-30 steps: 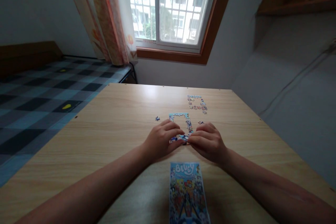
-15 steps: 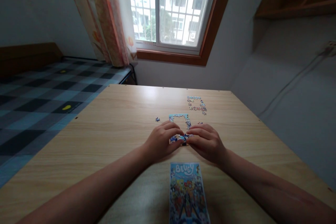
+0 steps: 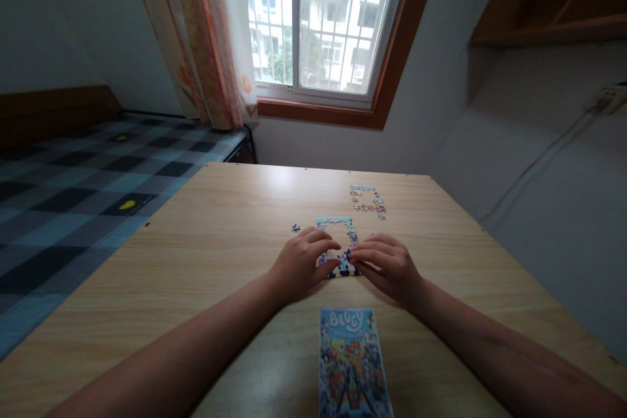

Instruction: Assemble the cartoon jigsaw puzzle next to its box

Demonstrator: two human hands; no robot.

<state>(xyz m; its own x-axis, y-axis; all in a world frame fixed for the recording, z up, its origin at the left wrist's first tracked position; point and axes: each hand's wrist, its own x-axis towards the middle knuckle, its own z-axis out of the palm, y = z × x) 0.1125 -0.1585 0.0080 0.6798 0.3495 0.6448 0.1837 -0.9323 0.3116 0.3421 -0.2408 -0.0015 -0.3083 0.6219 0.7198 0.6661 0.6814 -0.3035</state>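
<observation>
A jigsaw frame [image 3: 335, 219], joined from small blue and white pieces, lies on the wooden table with a bare middle. At its left side rests my left hand [image 3: 306, 261], its thumb and fingers apart and nothing visible between them. My right hand [image 3: 386, 264] is at the lower right corner of the frame, fingertips pinched on a small dark blue puzzle piece [image 3: 347, 255]. The fingers hide parts of the frame's sides. Nearer to me lies the colourful puzzle box [image 3: 351, 359], marked "Bluey".
A second ring of loose puzzle pieces [image 3: 363, 208] lies farther back on the table [image 3: 235, 222]. One stray puzzle piece [image 3: 296, 228] is left of the frame. A checked bed [image 3: 161, 163] stands at the left, and a window [image 3: 333, 26] is ahead.
My left thumb and fingers have drawn back from the frame's bottom edge and parted, uncovering more of it. The right hand stays pinched near the same corner. The view has tilted slightly.
</observation>
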